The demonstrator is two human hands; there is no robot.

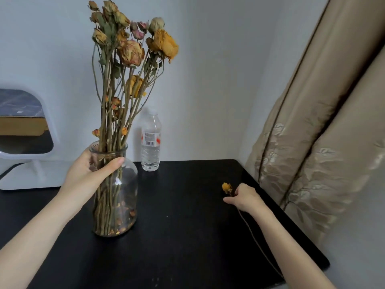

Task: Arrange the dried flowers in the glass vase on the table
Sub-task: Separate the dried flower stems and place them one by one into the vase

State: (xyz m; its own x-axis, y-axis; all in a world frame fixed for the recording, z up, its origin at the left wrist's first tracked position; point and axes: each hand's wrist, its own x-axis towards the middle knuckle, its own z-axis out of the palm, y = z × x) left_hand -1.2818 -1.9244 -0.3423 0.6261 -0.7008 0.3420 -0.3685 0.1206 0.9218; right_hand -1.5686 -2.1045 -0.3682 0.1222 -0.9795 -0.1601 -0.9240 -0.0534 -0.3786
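Black table (187, 236) carries the glass vase (125, 197) at left, dried flowers (129, 53) standing in it. Your left hand (87, 174) grips its neck. Water bottle (151, 142) just behind. Your right hand (246, 198), right side, pinches a single yellow stem (227, 187).

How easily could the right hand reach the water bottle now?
Probably yes: only bare black table lies between the right hand and the water bottle. But that hand holds a dried flower, so it would likely need to set it down first.
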